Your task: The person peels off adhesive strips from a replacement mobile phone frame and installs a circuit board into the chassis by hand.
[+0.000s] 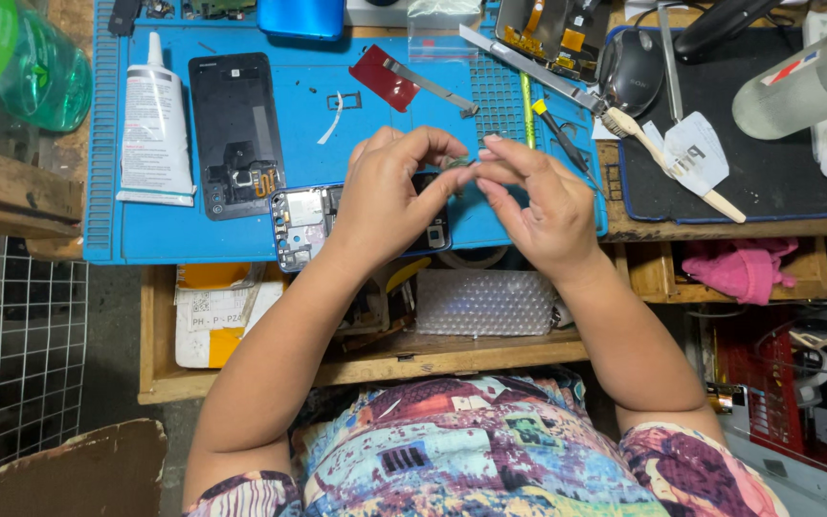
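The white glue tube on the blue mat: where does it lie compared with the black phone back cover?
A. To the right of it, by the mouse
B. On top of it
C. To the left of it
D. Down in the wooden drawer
C: the white glue tube lies flat on the blue mat, just left of the black phone back cover.

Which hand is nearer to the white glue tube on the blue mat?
Left. The left hand is right of the white glue tube, with the black phone back cover between them; the right hand is farther right.
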